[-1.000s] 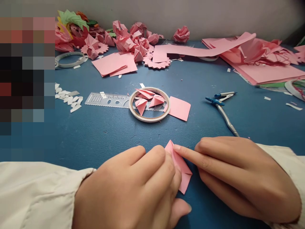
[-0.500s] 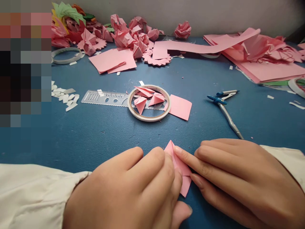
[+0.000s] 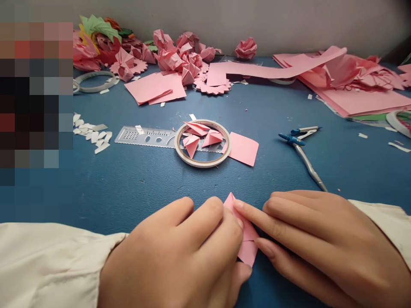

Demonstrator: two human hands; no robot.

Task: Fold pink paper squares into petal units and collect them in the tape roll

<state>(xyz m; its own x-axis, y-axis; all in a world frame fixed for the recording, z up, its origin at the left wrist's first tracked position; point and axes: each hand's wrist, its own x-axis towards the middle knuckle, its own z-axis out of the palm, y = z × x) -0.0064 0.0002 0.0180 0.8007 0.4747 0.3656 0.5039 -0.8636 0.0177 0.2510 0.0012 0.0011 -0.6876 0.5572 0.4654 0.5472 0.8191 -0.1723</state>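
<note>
A folded pink paper point(image 3: 249, 249) with a pointed top lies on the blue table between my hands. My left hand point(image 3: 183, 252) is closed, its curled fingers pressing down on the paper's left side and hiding part of it. From the other side, my right hand point(image 3: 308, 235) lays its index fingertip near the point and its thumb against the right edge. Beyond my hands, a roll of white tape point(image 3: 201, 164) rests partly over a clear stencil ruler point(image 3: 138, 137). Small folded pink pieces point(image 3: 192, 144) sit inside the ring, and a flat pink sheet point(image 3: 244, 149) touches its right side.
A compass point(image 3: 308, 160) lies at the right. White scraps point(image 3: 93, 132) are scattered at the left. Along the back wall are crumpled pink paper flowers point(image 3: 175, 55), a long pink strip point(image 3: 257, 72) and a stack of pink sheets point(image 3: 359, 100).
The view has shifted slightly, so table things appear a little lower. My left fingers have curled in further and the left thumb has come up to the paper's lower end. My right hand stays in place.
</note>
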